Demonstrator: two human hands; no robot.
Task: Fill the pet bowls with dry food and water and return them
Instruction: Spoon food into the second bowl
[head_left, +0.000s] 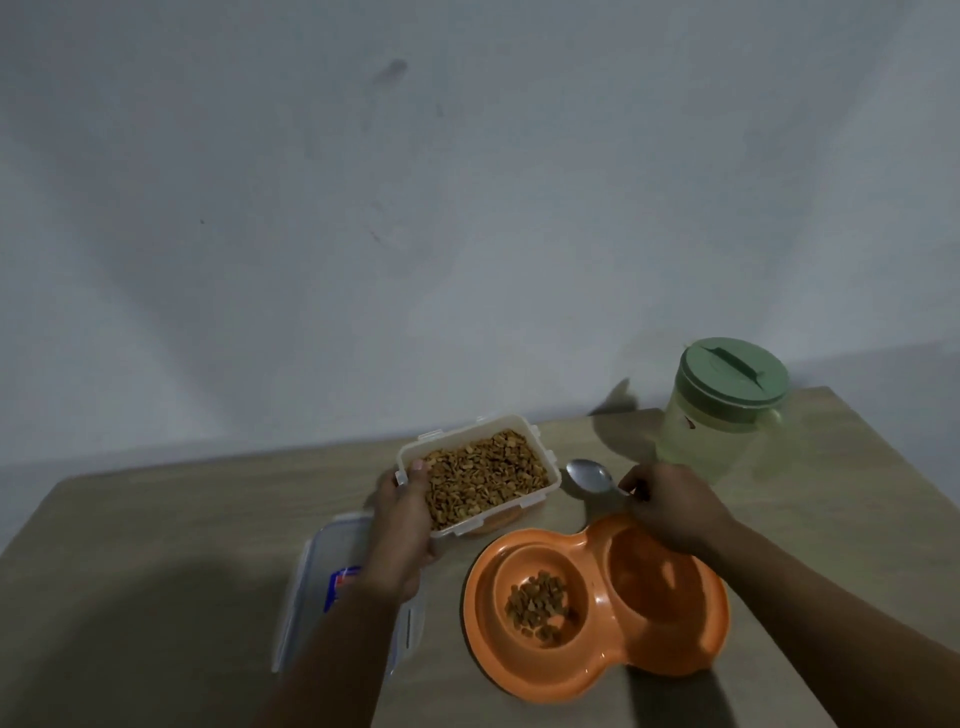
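No writing is legible on the lid (332, 587). The kibble container (480, 473) is gripped by the left hand (405, 519); the spoon (589, 475) is pinched by the right hand (670, 506). A little kibble is held in the orange double bowl (597, 670).

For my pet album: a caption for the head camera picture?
Left hand holds the kibble box; right hand pinches the spoon.

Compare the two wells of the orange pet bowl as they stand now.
The left well holds a small pile of kibble; the right well holds none, and no water shows in it. The left well lies fully in view; the right hand overlaps the right well's far rim. Both are round hollows in one orange bowl.
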